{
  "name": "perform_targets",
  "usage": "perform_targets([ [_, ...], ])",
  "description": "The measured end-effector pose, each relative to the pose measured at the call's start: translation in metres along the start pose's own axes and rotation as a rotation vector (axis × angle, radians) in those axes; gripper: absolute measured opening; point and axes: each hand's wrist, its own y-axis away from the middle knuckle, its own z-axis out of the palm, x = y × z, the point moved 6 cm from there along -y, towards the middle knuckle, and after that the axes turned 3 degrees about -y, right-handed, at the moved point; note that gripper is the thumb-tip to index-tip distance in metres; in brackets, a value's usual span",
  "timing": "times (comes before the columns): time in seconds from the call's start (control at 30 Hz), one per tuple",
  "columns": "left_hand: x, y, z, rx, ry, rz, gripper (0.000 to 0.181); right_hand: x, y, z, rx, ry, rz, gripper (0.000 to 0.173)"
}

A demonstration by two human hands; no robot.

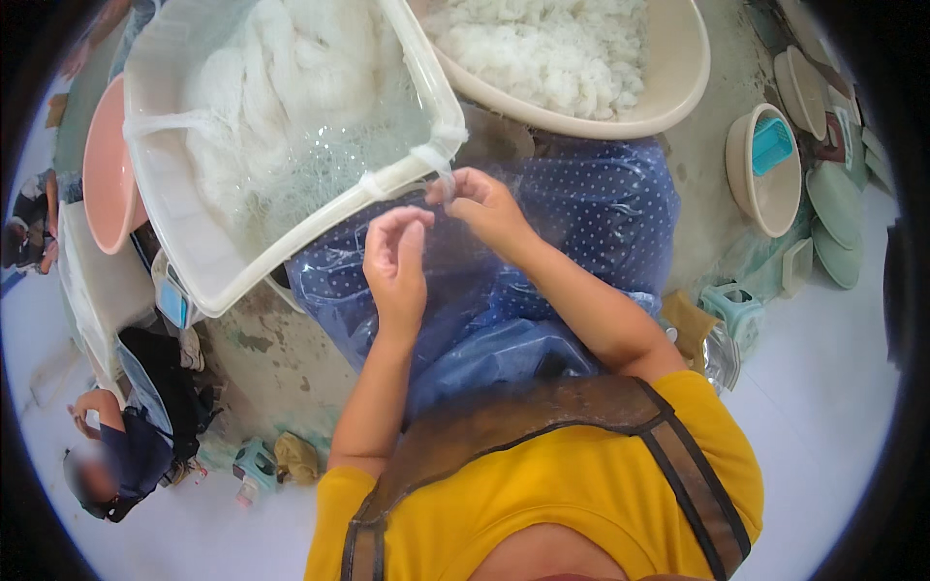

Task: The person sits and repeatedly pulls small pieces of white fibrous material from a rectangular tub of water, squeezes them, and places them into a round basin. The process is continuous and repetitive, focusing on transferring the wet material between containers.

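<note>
A large white plastic tub (156, 196) stands before me, holding water and a heap of wet, whitish, thread-like material (290, 65). Over its near rim hang short white strips, and my right hand (485, 210) pinches the end of a translucent strip (442, 161) near the tub's corner. Close by on the left, my left hand (396, 254) is raised with curled fingers, just below the rim. Whether a fine thread lies between its fingertips is too small to tell. Under both hands, a clear plastic apron covers blue polka-dot cloth (581, 196) on my lap.
Beyond my right hand sits a beige basin (676, 80) full of white shreds (545, 58). A pink basin (109, 167) is left of the tub. At right stands a smaller beige basin (770, 196) with a turquoise basket (771, 147). Other people (138, 450) sit at left.
</note>
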Motion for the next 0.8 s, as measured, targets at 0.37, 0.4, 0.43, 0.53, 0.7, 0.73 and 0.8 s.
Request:
perform_targets([
  [0.37,-0.036,-0.006,0.022,-0.126,0.179,-0.447,0.024,-0.007,0.050,0.009,0.066,-0.137,0.290,0.020],
  [0.4,-0.037,-0.007,0.022,-0.115,0.181,-0.411,0.022,-0.005,0.050,0.007,0.065,-0.155,0.294,0.019],
  [0.43,-0.037,-0.008,0.022,-0.103,0.183,-0.376,0.020,-0.004,0.051,0.006,0.069,-0.207,0.297,0.018],
  [0.53,-0.036,-0.004,0.025,-0.096,0.236,-0.385,0.015,-0.005,0.053,0.005,0.084,-0.368,0.305,0.016],
  [0.7,-0.021,-0.001,0.027,-0.066,0.278,-0.349,0.014,-0.010,0.054,0.010,0.236,-0.580,0.343,0.015],
  [0.73,-0.016,-0.003,0.027,-0.060,0.278,-0.339,0.015,-0.012,0.054,0.009,0.284,-0.633,0.342,0.015],
  [0.8,0.001,-0.014,0.019,-0.057,0.391,-0.321,0.013,-0.014,0.054,0.007,0.378,-0.741,0.332,0.014],
])
